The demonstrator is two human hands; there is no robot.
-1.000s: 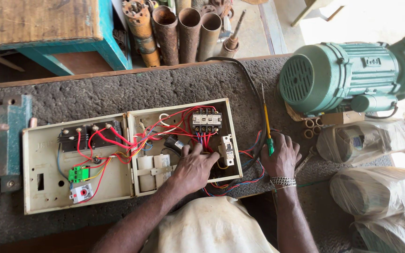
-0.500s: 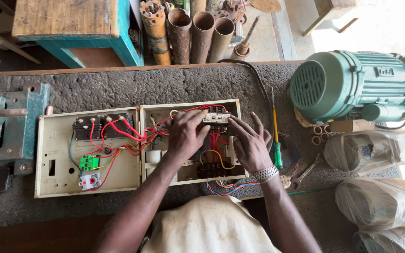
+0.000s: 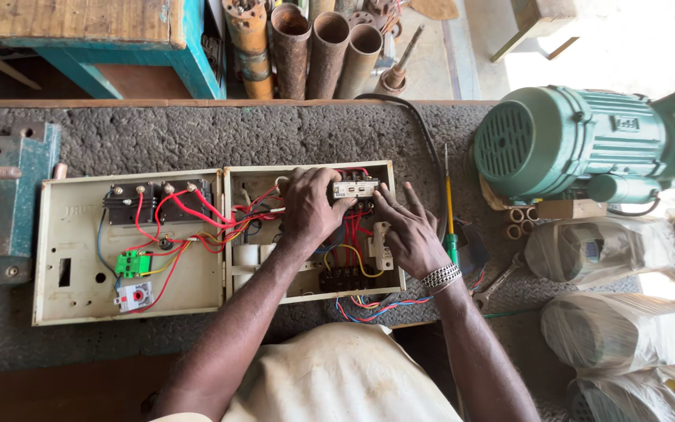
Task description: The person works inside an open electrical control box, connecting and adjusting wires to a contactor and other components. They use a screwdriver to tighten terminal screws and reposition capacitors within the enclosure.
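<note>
Partly hidden: contactor (image 3: 355,188) | left hand (image 3: 310,207), right hand (image 3: 408,233) cover wiring

Motor (image 3: 580,144) right of open box (image 3: 220,242); pipes (image 3: 314,47) behind.

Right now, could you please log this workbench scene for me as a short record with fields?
Surface: rough grey bench top
Main item: open cream starter box with red, blue and yellow wiring
Left hand: left hand rests on the white component at the top of the right compartment
Right hand: right hand, fingers spread, touches the wiring just below it; metal bracelet on the wrist
Tool nearby: screwdriver, yellow shaft and green handle, lying right of the box
Right side: green electric motor
Far edge: rusty pipes
</note>
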